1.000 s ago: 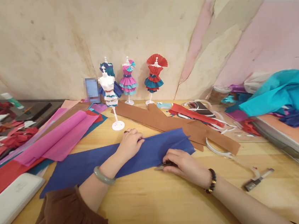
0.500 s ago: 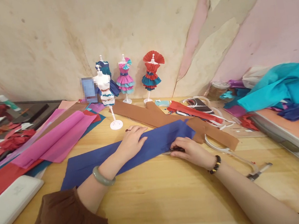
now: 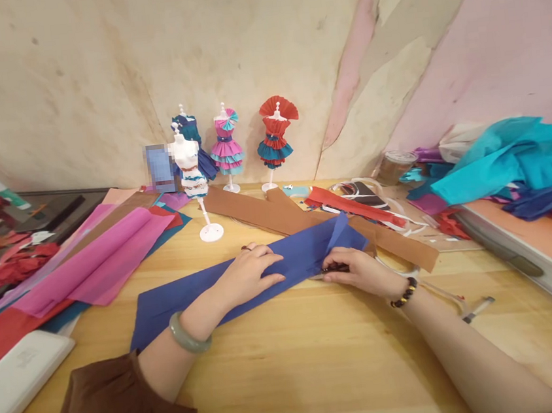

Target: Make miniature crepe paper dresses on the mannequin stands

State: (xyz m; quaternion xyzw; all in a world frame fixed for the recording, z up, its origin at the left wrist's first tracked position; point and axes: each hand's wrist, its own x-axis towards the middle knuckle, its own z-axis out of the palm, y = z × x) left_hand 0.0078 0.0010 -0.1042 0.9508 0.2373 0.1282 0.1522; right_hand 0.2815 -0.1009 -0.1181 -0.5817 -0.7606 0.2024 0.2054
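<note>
A long blue strip of crepe paper or cloth (image 3: 295,254) lies slantwise on the table, with a flap raised near its right end. My left hand (image 3: 251,273) rests flat on the middle of it, fingers stretched out. At the strip's lower right edge, my right hand (image 3: 356,271) is closed around a dark-handled tool (image 3: 336,268). A thin pale piece, like a blade, shows to the left of its fingertips; most of the tool is hidden. Brown strips (image 3: 257,212) lie behind and partly beneath the blue one.
Behind stand a white doll-size dress form (image 3: 185,153) with a trimmed waist and several dressed ones, including a red dress (image 3: 277,127). Pink sheets (image 3: 98,258) and a white case (image 3: 21,384) are at left. A turquoise heap (image 3: 508,162) lies right, beyond a cutter (image 3: 478,310).
Both hands and the blue strip have shifted slightly right in view. The flap near the strip's right end now stands up higher beside my right hand.
</note>
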